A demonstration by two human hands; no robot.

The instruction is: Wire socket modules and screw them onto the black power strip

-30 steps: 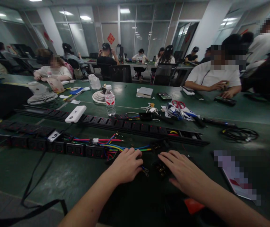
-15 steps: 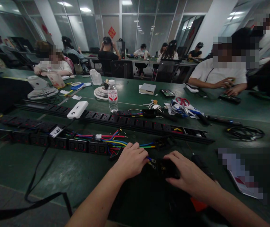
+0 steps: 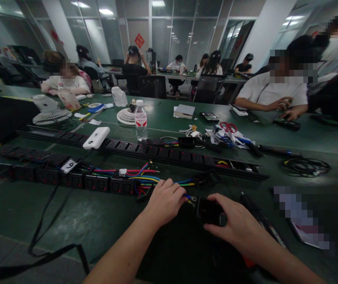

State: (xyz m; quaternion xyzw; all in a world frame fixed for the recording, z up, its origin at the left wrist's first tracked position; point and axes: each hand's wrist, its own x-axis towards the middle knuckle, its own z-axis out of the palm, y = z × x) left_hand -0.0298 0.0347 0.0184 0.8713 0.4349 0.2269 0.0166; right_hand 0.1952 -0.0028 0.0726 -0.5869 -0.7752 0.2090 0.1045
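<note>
My left hand (image 3: 169, 201) pinches several wires (image 3: 189, 197), a blue one among them, whose metal ring terminals (image 3: 193, 199) stick out past the fingertips. Just right of those terminals, my right hand (image 3: 230, 217) grips a black box-shaped part (image 3: 210, 211) between thumb and fingers. The terminals come very close to this part; whether they touch it I cannot tell. Beyond my left hand, blue, yellow, green and red wires (image 3: 151, 179) run out from the end of a row of black socket modules (image 3: 123, 186). A black piece (image 3: 206, 178) lies behind my hands.
A long black power strip (image 3: 163, 154) crosses the table behind the wires, with a white box (image 3: 96, 138) on it. Near it stand a water bottle (image 3: 140, 121) and red-handled scissors (image 3: 228, 127). A coiled cable (image 3: 306, 165) lies right; a black strap (image 3: 43, 221) hangs at left.
My right hand has turned the black part slightly, so a different face shows. My left hand keeps hold of the wires in nearly the same place.
</note>
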